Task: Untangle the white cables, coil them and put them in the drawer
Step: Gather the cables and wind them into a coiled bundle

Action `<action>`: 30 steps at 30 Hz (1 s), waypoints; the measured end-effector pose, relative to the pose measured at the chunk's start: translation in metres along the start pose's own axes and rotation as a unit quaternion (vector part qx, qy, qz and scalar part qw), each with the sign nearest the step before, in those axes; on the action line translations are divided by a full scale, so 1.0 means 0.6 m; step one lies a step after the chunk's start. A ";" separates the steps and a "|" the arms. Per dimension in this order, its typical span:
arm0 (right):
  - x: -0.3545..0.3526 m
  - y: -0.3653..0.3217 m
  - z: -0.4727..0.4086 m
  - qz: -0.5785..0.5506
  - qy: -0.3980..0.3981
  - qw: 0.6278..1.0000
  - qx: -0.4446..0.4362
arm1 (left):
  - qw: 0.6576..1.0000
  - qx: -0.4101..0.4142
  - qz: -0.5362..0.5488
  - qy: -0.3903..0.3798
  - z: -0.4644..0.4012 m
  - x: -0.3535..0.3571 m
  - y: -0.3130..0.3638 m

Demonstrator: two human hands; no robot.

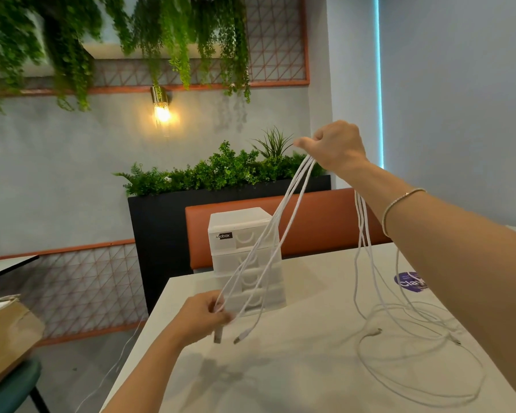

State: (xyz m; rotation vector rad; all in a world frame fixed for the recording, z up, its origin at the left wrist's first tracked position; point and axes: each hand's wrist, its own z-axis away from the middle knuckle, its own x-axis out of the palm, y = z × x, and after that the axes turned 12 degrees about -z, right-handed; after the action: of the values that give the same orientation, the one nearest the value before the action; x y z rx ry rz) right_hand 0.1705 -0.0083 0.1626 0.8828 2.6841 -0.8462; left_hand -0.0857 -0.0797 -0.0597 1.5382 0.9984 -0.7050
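Note:
Several white cables (283, 222) stretch taut between my two hands above the table. My right hand (334, 146) is raised high and grips the strands in a closed fist. My left hand (204, 315) is low over the table and pinches the strands near their ends. Two plugs (241, 336) dangle just below it. More white cable (414, 353) hangs down from behind my right forearm and lies in loose loops on the table's right side. A white translucent drawer unit (245, 231) stands at the table's far edge, its drawers closed.
The white table (295, 368) carries a purple sticker (410, 281) at the right. An orange bench back (325, 222) and a black planter (161, 222) stand behind it. A cardboard box (9, 332) and a teal chair (9, 389) are at the left.

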 end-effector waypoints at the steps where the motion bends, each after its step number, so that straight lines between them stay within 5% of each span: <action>1: -0.001 0.000 0.000 -0.002 0.001 1.000 0.004 | 1.000 0.004 -0.016 -0.001 -0.002 0.000 -0.001; 7: -0.003 -0.014 -0.002 0.005 -0.031 0.999 0.004 | 0.983 0.010 -0.150 -0.102 -0.011 -0.037 0.009; 9: -0.001 -0.025 0.005 -0.002 -0.056 0.998 -0.004 | 0.986 0.029 -0.073 -0.146 -0.011 -0.080 0.045; 12: 0.011 -0.044 0.021 -0.030 -0.108 0.994 0.000 | 0.970 0.123 0.203 -0.059 -0.010 -0.154 0.143; 14: 0.023 -0.058 0.030 -0.059 -0.133 0.989 0.021 | 0.943 0.156 0.293 0.018 -0.026 -0.194 0.213; 20: 0.038 -0.084 0.035 -0.189 -0.175 0.965 0.053 | 0.957 0.111 0.262 0.058 -0.064 -0.199 0.343; 26: 0.005 -0.049 0.044 -0.034 -0.206 0.978 0.007 | 0.946 0.090 0.307 0.045 -0.080 -0.186 0.319; 30: -0.006 -0.015 0.049 -0.032 -0.233 0.965 0.119 | 0.945 0.080 0.304 0.094 -0.083 -0.191 0.296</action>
State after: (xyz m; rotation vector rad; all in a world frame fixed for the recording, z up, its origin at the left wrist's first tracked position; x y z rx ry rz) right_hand 0.1682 -0.0332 0.1438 0.5506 2.2402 -1.2352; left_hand 0.0136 -0.0610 0.1327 1.9541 0.5504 -0.2062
